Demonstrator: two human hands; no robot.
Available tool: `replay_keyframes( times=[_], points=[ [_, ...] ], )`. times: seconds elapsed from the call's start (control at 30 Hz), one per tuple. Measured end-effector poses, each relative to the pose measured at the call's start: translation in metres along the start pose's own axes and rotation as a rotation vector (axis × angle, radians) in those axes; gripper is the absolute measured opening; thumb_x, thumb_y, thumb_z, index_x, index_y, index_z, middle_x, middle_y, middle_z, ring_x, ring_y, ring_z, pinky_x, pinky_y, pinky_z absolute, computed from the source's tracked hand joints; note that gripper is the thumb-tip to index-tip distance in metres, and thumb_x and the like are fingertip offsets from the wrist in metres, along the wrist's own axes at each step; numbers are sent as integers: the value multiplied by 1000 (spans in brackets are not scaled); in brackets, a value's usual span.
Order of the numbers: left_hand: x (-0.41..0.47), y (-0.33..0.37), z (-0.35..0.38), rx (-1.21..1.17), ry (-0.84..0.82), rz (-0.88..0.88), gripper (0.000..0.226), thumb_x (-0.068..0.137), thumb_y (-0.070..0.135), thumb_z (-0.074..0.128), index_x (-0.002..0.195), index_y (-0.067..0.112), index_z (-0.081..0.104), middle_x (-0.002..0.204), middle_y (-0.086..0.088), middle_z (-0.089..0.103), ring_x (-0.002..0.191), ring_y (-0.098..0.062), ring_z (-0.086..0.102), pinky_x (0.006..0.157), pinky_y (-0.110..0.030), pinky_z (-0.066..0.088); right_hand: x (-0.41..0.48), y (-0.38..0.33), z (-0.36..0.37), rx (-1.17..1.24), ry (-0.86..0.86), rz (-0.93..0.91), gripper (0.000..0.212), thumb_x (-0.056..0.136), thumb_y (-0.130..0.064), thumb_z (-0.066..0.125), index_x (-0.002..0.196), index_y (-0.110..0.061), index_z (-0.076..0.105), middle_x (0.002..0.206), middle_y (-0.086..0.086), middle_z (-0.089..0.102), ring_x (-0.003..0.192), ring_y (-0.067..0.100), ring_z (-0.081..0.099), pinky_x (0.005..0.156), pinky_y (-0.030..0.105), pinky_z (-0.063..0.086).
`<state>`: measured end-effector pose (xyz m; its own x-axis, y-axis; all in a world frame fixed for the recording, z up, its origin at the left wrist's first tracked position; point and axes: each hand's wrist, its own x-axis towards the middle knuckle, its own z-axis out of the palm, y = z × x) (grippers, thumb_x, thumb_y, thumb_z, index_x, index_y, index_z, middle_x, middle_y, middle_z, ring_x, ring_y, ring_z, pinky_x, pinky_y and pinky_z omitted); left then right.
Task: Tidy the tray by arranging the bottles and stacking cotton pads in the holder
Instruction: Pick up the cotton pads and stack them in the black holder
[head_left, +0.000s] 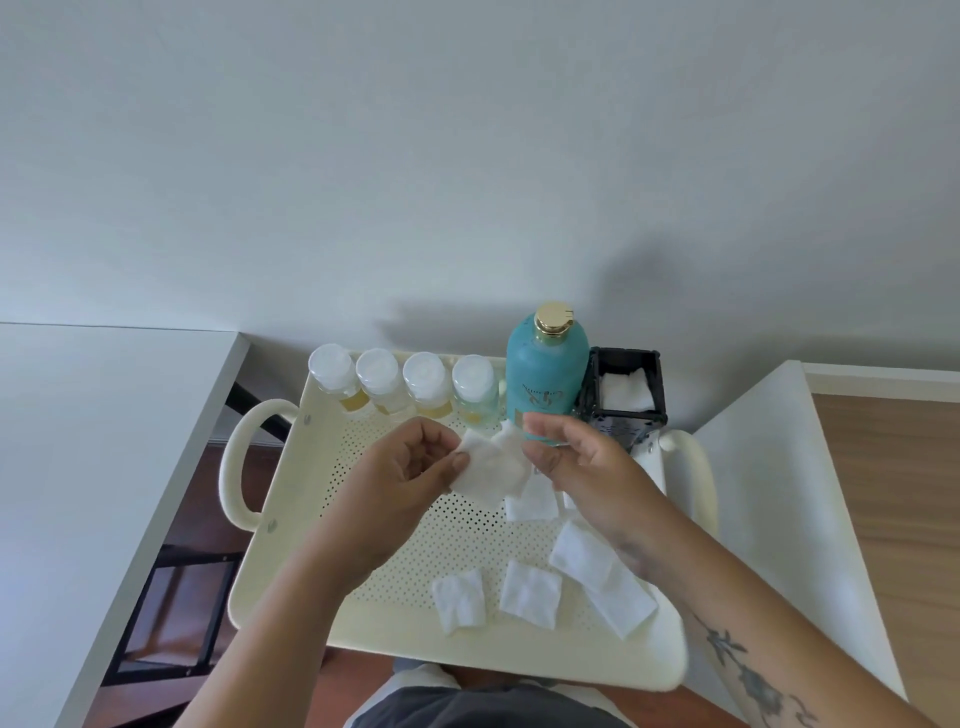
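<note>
A cream perforated tray (291, 587) lies in front of me. Along its far edge stand several small clear bottles (423, 384) with white caps and a tall teal bottle (545, 382) with a gold cap. A black square holder (623, 395) at the far right corner has white pads inside. My left hand (400, 478) and my right hand (571, 457) meet above the tray's middle, both pinching a small stack of white cotton pads (485, 470). Several loose cotton pads (530, 595) lie on the tray's near right part.
A white table top (93, 441) is on the left with a dark frame below it. A white surface (779, 493) and a wood-toned top (893, 493) are on the right. A plain wall rises behind the tray. The tray has loop handles (236, 462) on both sides.
</note>
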<state>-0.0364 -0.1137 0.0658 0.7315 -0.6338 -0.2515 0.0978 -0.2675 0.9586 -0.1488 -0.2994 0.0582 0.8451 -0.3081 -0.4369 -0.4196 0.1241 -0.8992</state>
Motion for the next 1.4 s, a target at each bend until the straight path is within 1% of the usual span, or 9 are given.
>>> replay_keyframes(
  times=[0.17,0.33,0.5,0.67,0.83,1.0,1.1,1.27,1.4],
  points=[
    [1,1,2,-49,-85,0,4,86,21,70,87,24,69,79,2,70,75,-11,64,70,-20,53,3,-2,-11,71,-74,38,22,86,-31,69,108,-30,70,111,-6,72,95,-1,64,74,14,46],
    [6,1,2,-58,-48,0,4,87,22,68,92,22,70,87,-1,73,81,-13,65,73,-26,54,2,1,-23,-7,-24,-30,11,87,-32,69,96,-27,71,99,1,71,86,4,62,80,17,48],
    [11,7,7,-109,2,16,13,82,31,67,91,22,71,87,1,74,78,-10,65,73,-25,55,5,-11,-52,-27,394,-214,4,90,-28,65,90,-29,69,82,-9,72,69,-3,62,59,8,45],
    [17,8,16,-108,-9,16,7,91,18,65,91,21,71,87,0,74,78,-11,66,71,-25,53,27,-19,-78,-226,675,-268,5,90,-29,63,87,-25,62,74,-11,63,66,3,58,58,19,47],
    [23,11,25,-108,-35,-3,8,92,18,64,92,22,71,90,-2,75,80,-11,67,72,-24,54,43,-13,-79,-685,646,-293,16,91,-27,61,89,-12,64,83,-3,61,81,22,55,61,29,43],
    [26,10,33,-102,-32,-36,7,92,18,64,93,20,70,92,-4,75,82,-14,69,75,-28,53,39,-11,-79,-920,703,-414,27,90,-17,63,116,-12,59,107,8,58,99,31,49,70,42,49],
    [26,9,36,-97,-31,-48,6,92,18,65,93,20,70,92,-4,75,83,-15,69,76,-29,53,37,-8,-82,-997,636,-548,21,88,-9,63,109,-13,63,104,3,63,94,30,48,73,41,48],
    [27,11,39,-74,-31,-48,9,92,17,64,90,24,71,89,-2,76,79,-12,68,74,-27,53,41,-4,-82,-1128,622,-532,9,88,-18,66,89,-14,74,93,-2,69,84,30,49,68,38,45],
    [29,12,40,-63,-30,-59,6,92,18,64,94,19,70,92,-4,76,83,-15,68,80,-33,55,45,2,-82,-1291,598,-511,25,92,-28,58,78,-15,74,96,-1,64,85,29,47,70,37,36]
  ],
)
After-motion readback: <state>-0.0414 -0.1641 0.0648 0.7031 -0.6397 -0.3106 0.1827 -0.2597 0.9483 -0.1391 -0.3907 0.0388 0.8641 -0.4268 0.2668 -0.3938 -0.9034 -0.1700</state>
